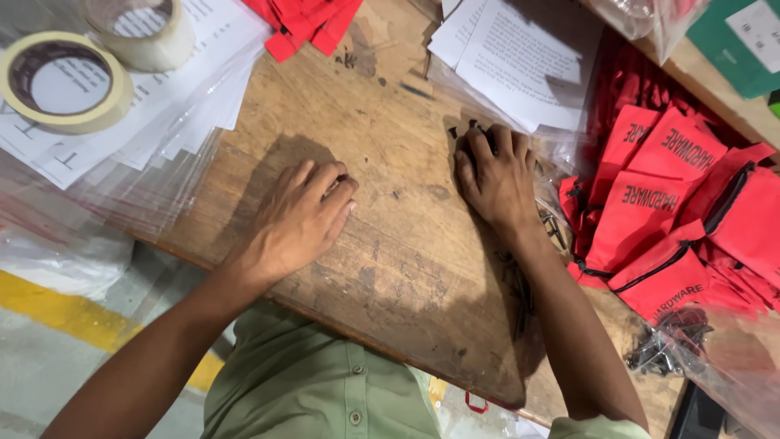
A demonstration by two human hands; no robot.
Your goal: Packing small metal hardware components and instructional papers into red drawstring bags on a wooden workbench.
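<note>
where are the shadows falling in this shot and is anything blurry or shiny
Head view: each hand casts a dark shadow to its left on the wooden table, beside the left hand and right hand; clear plastic sleeves show soft glare; frame edges look slightly stretched; focus is mostly sharp.

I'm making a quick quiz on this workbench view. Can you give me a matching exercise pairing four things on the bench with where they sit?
Things:
1. Two rolls of cream masking tape
2. Pile of red zippered fabric pouches
3. Person's left hand
4. Small dark metal screws

Places:
A. Flat on the bare worn wooden table, middle
B. Far right edge
C. In clear plastic, bottom right
D. On printed white sheets, top left

Pairs: 1-D, 2-B, 3-A, 4-C
</note>
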